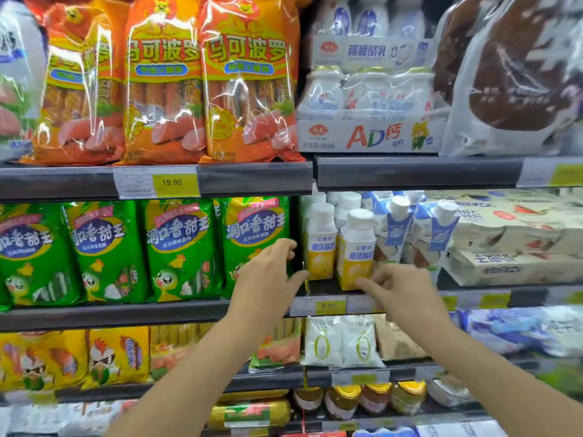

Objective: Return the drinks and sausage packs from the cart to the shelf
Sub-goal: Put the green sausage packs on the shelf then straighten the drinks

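Hands both reach to the middle shelf (189, 313). Left hand (268, 279) is released, fingers loosely spread, just in front of the rightmost green sausage pack (252, 234), contact not discernible. Right hand (400, 291) has its fingertips (362, 283) at the base of the front yellow-labelled drink bottle (356, 247), which stands upright on the shelf beside a matching bottle (320, 241); whether they pinch it cannot be told.
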Demonstrator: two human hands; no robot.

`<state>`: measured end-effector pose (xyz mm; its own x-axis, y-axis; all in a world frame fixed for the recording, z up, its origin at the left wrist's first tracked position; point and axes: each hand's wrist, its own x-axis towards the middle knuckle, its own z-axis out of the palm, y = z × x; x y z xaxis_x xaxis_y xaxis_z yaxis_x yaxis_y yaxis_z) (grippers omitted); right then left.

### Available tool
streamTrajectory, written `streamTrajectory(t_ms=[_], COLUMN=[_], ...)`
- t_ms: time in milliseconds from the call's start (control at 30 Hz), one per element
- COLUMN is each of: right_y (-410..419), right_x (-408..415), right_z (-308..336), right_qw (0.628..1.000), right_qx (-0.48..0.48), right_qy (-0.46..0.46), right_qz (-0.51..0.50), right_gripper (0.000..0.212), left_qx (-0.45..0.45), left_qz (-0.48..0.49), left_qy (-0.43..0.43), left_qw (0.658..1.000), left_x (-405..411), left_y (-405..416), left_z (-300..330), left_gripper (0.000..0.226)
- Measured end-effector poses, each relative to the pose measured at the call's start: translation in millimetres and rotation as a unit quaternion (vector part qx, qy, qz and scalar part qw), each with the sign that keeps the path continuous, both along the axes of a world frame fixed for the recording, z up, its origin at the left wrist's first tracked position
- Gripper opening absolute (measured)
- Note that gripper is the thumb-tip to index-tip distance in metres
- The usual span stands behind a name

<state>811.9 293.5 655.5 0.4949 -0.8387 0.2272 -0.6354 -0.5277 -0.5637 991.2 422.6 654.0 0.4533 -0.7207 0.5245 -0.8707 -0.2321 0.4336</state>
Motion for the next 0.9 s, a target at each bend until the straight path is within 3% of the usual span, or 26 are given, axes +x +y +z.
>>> streamTrajectory(t_ms=[133, 433, 900], right_y=[-18.1, -25.7, -26.1], right_x=[-2.2, 11.1, 17.0], right_z=[-8.5, -17.2, -16.3], right_qw=[1.0, 0.999, 0.997], right_qx=[-0.012, 0.027, -0.002], right_qy=[0.028, 0.042, 0.073], right_qz=[0.0, 0.012, 0.006], right_gripper=[0.04, 0.042, 0.047], left_qx=[0.06, 0.076, 0.1], left_qz=[0.027, 0.088, 0.068], left_qy=[0.067, 0.115, 0.157], left_qw=[0.996, 0.986, 0.98], left_x=[-16.2, -28.4, -24.9], left_y=[-28.8, -56.2, -57.3], left_z=[6.3, 3.4, 5.4], left_gripper=[0.065, 0.053, 0.049])
